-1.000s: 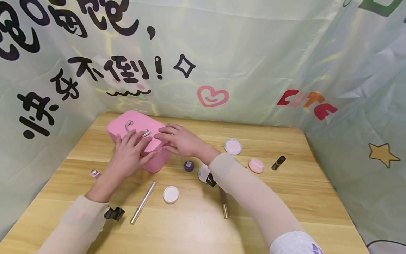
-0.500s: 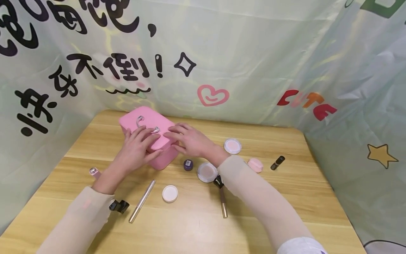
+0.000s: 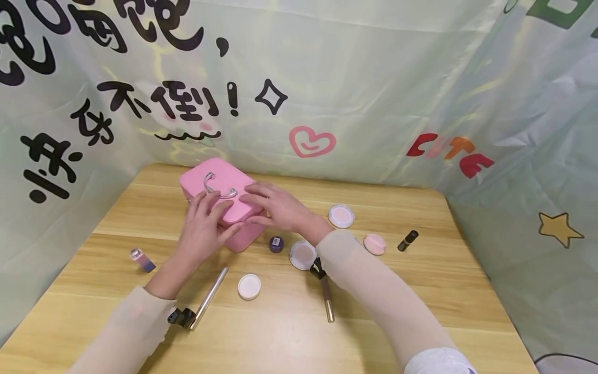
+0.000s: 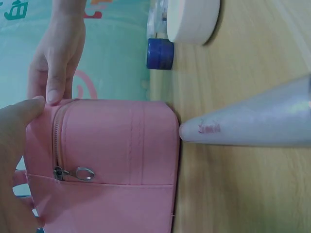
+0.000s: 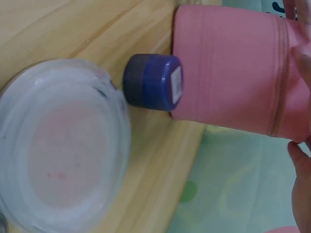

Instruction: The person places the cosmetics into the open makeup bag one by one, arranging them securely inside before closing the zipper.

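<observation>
A pink zip-up makeup case (image 3: 198, 179) with a silver handle (image 3: 229, 195) stands at the back left of the table. My left hand (image 3: 202, 231) holds the near edge of its top, fingers over the lid and thumb along the front. At the right corner my right hand (image 3: 280, 208) grips the same top, fingers on the lid and thumb lower on the side. Below the thumbs in the left wrist view runs the zip, its ring pull (image 4: 85, 173) hanging on the pink face. A dark blue jar (image 5: 150, 82) stands close to the case.
Around the case lie a silver pen-like tube (image 3: 210, 296), a white round pot (image 3: 249, 286), two round compacts (image 3: 301, 254), a pink puff (image 3: 375, 244), a black tube (image 3: 408, 240), a brown-and-gold tube (image 3: 328, 301) and a pink-and-blue tube (image 3: 142, 259). A printed cloth (image 3: 374, 78) hangs behind.
The case has shifted to the right with both hands on it, mostly in the first half second. My left forearm has moved right, uncovering the pink-and-blue tube.
</observation>
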Available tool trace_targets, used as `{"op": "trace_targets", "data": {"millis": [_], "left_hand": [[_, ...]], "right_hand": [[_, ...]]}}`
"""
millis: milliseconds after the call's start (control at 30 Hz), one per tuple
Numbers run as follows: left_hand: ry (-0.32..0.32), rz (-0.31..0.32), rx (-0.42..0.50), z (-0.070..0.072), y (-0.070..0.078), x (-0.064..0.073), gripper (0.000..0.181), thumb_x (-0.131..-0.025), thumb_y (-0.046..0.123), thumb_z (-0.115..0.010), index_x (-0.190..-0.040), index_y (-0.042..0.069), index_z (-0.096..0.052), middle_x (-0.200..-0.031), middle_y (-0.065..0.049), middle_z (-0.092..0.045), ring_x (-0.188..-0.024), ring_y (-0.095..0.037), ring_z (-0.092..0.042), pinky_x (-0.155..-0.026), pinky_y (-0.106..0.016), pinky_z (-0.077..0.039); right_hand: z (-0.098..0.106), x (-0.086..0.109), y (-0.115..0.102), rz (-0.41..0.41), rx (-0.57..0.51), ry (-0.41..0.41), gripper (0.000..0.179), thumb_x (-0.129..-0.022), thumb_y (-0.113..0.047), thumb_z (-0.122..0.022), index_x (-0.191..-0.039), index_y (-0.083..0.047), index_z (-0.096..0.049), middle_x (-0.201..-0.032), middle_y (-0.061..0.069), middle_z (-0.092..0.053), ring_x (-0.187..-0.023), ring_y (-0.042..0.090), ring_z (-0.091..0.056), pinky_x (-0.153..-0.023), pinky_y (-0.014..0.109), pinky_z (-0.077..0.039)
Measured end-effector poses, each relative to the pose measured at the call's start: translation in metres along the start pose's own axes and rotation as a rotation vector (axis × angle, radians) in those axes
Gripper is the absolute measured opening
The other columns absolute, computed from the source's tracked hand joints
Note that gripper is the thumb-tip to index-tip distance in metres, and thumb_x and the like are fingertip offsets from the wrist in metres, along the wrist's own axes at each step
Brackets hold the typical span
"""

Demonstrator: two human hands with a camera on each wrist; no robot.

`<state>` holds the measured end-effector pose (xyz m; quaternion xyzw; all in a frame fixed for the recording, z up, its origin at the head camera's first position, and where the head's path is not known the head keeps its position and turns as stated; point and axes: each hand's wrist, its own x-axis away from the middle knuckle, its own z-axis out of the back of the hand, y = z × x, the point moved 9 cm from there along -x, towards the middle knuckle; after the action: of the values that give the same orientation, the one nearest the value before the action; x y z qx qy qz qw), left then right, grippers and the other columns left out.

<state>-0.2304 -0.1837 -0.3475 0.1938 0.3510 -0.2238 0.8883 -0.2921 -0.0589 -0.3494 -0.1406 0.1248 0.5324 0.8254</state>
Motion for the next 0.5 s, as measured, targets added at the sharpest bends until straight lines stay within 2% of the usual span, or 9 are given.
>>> {"op": "trace_targets", "data": {"millis": [200, 367, 500], "left_hand": [[-0.039, 0.016, 0.027, -0.006, 0.000, 0.000, 0.078, -0.092, 0.069, -0.042, -0.117, -0.002, -0.063, -0.129, -0.029, -0.050, -0.124, -0.049, -0.042, -0.106, -0.064, -0.033], [-0.063, 0.018, 0.026, -0.008, 0.002, -0.006, 0.063, -0.085, 0.053, -0.066, -0.115, -0.002, -0.063, -0.128, -0.028, -0.051, -0.124, -0.047, -0.042, -0.109, -0.063, -0.029], [-0.081, -0.007, 0.032, -0.012, 0.003, -0.010, 0.056, -0.079, 0.041, -0.074, -0.114, -0.001, -0.062, -0.128, -0.029, -0.050, -0.123, -0.047, -0.043, -0.108, -0.059, -0.033]], "right_hand": [[-0.002, 0.007, 0.003, -0.001, -0.021, 0.043, 0.051, -0.093, -0.039, -0.067, -0.136, -0.013, -0.059, -0.144, 0.009, -0.050, -0.137, 0.026, -0.039, -0.117, 0.028, -0.022], [0.003, 0.013, 0.003, 0.013, 0.006, 0.090, 0.048, -0.093, -0.038, -0.067, -0.134, -0.014, -0.061, -0.141, 0.009, -0.053, -0.134, 0.025, -0.043, -0.117, 0.027, -0.024], [0.005, 0.017, 0.003, 0.006, 0.040, 0.094, 0.046, -0.094, -0.038, -0.065, -0.133, -0.015, -0.061, -0.140, 0.008, -0.054, -0.133, 0.024, -0.045, -0.116, 0.028, -0.027]]}}
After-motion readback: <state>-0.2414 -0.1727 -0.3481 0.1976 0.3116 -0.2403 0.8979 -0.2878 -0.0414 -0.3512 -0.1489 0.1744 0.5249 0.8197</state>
